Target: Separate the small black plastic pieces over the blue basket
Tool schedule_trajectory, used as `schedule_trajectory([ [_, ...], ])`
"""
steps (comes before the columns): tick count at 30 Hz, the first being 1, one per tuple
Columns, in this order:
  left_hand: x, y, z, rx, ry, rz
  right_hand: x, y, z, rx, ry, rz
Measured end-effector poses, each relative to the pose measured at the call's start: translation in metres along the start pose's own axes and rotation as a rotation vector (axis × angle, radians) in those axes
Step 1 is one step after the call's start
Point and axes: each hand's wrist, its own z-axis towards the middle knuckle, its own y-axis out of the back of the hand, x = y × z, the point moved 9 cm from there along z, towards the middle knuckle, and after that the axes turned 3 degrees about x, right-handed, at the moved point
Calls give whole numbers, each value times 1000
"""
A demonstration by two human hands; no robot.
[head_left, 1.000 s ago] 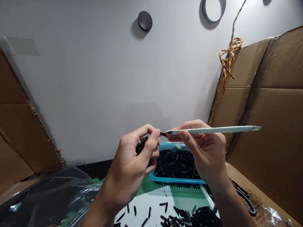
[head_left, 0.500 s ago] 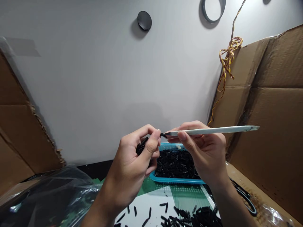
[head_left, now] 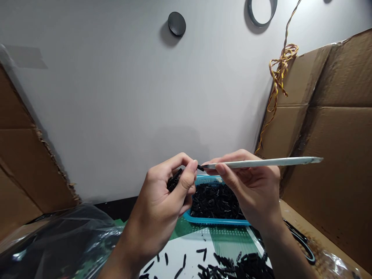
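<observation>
Between thumb and forefinger, my left hand [head_left: 167,193] pinches a small black piece [head_left: 200,167], while more black pieces [head_left: 174,180] are tucked in its palm. My right hand [head_left: 250,182] grips a long, thin tool with a pale wrapped handle [head_left: 267,162], its dark tip pointing left at the pinched piece. The tip meets or nearly meets that piece; exact contact is too small to tell. Behind and below the hands is a blue plastic basket [head_left: 215,222] full of similar black pieces [head_left: 215,201].
A pile of black pieces [head_left: 241,267] and several scattered ones lie on a white sheet [head_left: 188,248] over a green mat. A clear plastic bag [head_left: 66,240] is at left, black-handled scissors [head_left: 302,244] at right. Cardboard panels [head_left: 334,135] flank both sides; twisted wires [head_left: 280,69] hang at right.
My right hand and the tool have shifted slightly, with the handle's far end moving a little right and down. My left hand holds almost the same position.
</observation>
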Motion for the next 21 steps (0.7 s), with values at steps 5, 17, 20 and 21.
schedule_trajectory([
  [5,-3,-1,-1,-15,-9,68,8,-4,-2,41,18,-102],
  [17,11,-5,2,6,69,-158,37,-28,-16,107,398,-555],
  [20,14,-9,1,33,101,-229,38,-35,-24,122,527,-621],
  [21,14,-10,1,37,106,-245,38,-35,-25,116,542,-633],
])
